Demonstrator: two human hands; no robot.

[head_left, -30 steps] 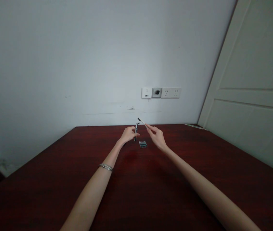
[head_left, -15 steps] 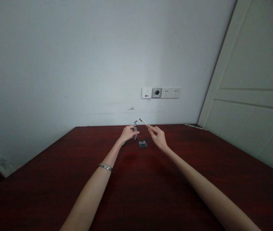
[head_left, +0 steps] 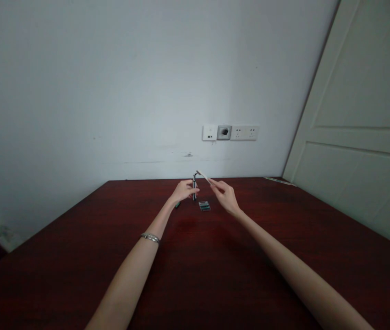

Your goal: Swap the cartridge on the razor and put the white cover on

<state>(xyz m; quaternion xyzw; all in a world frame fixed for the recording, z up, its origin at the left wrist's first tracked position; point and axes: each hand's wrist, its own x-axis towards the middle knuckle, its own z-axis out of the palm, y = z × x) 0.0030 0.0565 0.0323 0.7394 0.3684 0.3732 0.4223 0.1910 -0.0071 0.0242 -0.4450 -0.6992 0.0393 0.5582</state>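
My left hand (head_left: 184, 189) is closed around a slim black-and-silver handle with a small angled head, which looks like a razor (head_left: 194, 184), held upright. In my right hand (head_left: 225, 196) a pale toothbrush (head_left: 204, 176) is pinched near its end and slants up to the left. Its bristle end meets the razor's head, or comes very close; contact is too small to make out. Below and between the hands, a small clear case (head_left: 204, 206) with dark teal contents lies on the table. A small green item (head_left: 177, 205) rests beneath my left wrist, partly hidden.
The dark red wooden table (head_left: 195, 266) runs back to a pale wall (head_left: 146, 91). Sockets and switch plates (head_left: 244, 133) are set in that wall. A white panelled door (head_left: 359, 137) stands on the right. A thin flat strip (head_left: 279, 181) lies at the table's far right edge.
The toothbrush tip has moved slightly left and down, from a small gap to the razor's head. The razor has shifted a little right. Both hands keep their grips.
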